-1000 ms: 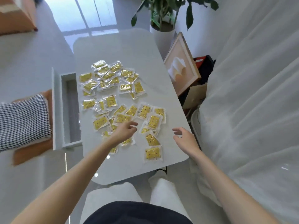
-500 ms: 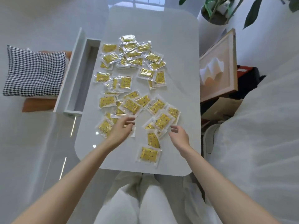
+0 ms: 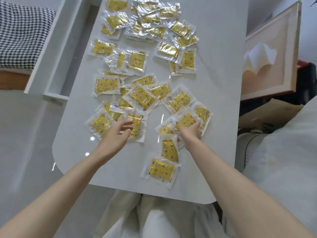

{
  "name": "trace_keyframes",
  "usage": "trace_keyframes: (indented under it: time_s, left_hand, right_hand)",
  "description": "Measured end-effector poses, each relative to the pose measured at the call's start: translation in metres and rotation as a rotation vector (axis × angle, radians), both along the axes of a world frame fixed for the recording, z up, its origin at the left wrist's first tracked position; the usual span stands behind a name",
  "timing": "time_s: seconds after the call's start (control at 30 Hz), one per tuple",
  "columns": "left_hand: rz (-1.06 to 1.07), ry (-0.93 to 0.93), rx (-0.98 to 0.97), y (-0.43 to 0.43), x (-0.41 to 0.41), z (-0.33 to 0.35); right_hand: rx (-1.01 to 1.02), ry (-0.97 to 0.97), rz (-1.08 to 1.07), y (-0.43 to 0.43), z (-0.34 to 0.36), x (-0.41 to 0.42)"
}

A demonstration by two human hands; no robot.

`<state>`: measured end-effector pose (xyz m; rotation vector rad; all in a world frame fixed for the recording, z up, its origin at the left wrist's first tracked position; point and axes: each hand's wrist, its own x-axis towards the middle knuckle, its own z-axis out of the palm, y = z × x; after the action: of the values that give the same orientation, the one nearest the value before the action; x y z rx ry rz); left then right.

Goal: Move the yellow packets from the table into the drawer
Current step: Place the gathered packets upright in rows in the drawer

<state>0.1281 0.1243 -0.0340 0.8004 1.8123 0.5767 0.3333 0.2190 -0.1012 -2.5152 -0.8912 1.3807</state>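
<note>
The left hand [image 3: 116, 136] hovers loosely spread, gripping nothing, and the right hand [image 3: 190, 132] lies fingers-down, whether it grips I cannot tell, both over the near edge of the yellow packets [image 3: 141, 97] that scatter onward across the table [image 3: 216, 86] — the open drawer [image 3: 72, 48] off to their left.

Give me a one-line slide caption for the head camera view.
Left hand and right hand poised over yellow packets scattered on a white table, open drawer at its left side.

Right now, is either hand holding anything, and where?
Nothing clearly held: left hand hovers over one yellow packet; right hand rests on another packet's near edge.
</note>
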Motion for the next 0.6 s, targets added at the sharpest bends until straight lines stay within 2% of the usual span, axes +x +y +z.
trace_keyframes:
  time_s: [0.17, 0.27, 0.47, 0.6]
  left_hand:
    - [-0.009, -0.002, -0.043, -0.008, -0.012, -0.019]
    - [-0.014, 0.011, -0.056, -0.012, -0.016, -0.025]
    - [-0.002, 0.042, -0.104, -0.015, -0.016, -0.038]
    - [0.199, 0.180, -0.140, -0.006, -0.018, -0.054]
  right_hand:
    - [0.030, -0.176, -0.043, -0.001, -0.024, -0.010]
    - [0.064, -0.180, -0.051, 0.004, -0.028, -0.008]
    - [0.154, -0.292, 0.138, 0.006, -0.027, 0.002]
    - [0.212, -0.231, 0.165, 0.004, -0.023, 0.008]
